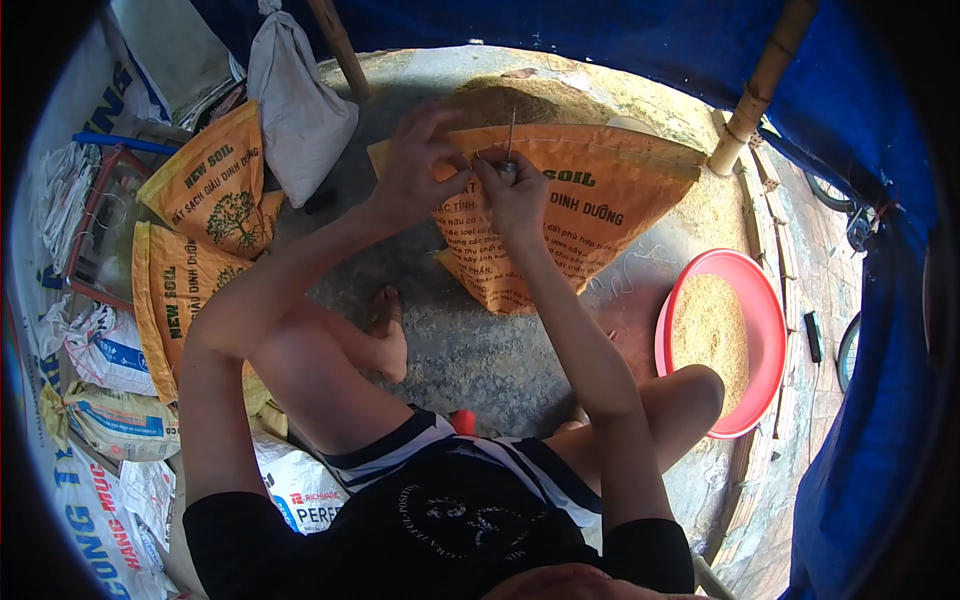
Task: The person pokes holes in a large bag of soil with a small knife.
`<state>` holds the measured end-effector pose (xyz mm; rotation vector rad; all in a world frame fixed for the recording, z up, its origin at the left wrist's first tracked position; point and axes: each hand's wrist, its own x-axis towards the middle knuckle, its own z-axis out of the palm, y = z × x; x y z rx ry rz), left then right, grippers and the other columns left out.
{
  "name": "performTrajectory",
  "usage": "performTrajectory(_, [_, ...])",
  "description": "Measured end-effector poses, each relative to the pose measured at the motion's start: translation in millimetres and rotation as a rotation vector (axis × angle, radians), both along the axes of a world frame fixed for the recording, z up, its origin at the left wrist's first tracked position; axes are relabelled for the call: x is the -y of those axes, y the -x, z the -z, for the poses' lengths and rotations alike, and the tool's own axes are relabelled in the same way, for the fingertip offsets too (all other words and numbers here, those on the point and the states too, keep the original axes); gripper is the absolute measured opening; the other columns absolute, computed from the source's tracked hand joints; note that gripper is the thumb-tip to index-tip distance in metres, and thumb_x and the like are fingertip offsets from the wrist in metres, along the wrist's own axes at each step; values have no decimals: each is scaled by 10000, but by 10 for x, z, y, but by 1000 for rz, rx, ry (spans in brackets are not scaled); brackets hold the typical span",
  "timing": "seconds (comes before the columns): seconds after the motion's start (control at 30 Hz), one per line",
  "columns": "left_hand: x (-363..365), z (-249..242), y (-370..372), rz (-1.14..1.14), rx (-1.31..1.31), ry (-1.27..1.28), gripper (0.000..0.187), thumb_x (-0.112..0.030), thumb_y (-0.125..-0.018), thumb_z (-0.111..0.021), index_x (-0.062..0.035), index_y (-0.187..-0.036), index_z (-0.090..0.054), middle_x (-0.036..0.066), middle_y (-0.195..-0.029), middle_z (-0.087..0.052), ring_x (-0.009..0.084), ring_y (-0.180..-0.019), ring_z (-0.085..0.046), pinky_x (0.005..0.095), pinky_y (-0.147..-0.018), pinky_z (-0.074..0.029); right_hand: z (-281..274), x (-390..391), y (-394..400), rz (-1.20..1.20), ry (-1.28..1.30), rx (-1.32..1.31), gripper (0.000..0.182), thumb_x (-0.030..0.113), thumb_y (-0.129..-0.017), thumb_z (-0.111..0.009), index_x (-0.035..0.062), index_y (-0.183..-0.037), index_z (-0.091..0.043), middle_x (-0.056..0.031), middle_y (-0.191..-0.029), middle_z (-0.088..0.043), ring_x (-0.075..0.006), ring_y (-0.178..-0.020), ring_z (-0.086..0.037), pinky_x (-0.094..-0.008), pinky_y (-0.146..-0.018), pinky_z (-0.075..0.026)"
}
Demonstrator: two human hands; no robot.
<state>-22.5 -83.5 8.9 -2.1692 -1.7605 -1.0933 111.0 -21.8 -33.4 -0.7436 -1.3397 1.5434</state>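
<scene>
My right hand (517, 200) is closed around the short grey handle of an awl-like tool (509, 172); its thin metal spike points up, away from me. Beside it, my left hand (420, 170) pinches thumb and forefinger together with the other fingers raised. Whatever sits in that pinch is too small to make out. Below both hands, a large orange sack (560, 235) printed "NEW SOIL" spreads over the floor, its straight wide edge facing away from me. The fingertips of both hands are close together in front of that edge.
A pink basin (770, 340) of yellowish grain-like material stands at right. More orange sacks (215, 190) and a tied white sack (295, 110) are at left. Loose material (560, 100) lies beyond the large sack. Bamboo poles (765, 85) and a blue tarp (650, 40) border the space.
</scene>
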Motion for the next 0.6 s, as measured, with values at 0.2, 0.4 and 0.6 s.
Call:
performTrajectory(0.2, [78, 47, -28, -82, -106, -51, 121, -169, -674, -677, -51, -684, -654, 91, -1226, -453, 322, -1222, -301, 436, -1002, -252, -10, 5, 48, -54, 56, -24, 119, 86, -791, -654, -10, -850, -617, -2, -611, -553, -42, -479, -468, -193, -423, -368])
performTrajectory(0.4, [127, 60, 21, -85, -105, -37, 117, -172, -684, -675, -57, -696, -656, 76, -1227, -456, 322, -1234, -287, 442, -1006, -243, 4, 15, 78, -108, 97, -44, 107, 71, -787, -654, -8, -845, -612, -5, -584, -534, -44, -446, -459, -186, -392, -344])
performTrajectory(0.6, [177, 49, 31, -100, -180, -49, 110, -116, -653, -707, -68, -735, -652, 96, -1198, -474, 301, -1183, -375, 424, -955, -295, 7, 54, 120, -95, 125, -67, 88, 42, -790, -635, 5, -838, -571, -3, -586, -520, -45, -434, -446, -194, -379, -333])
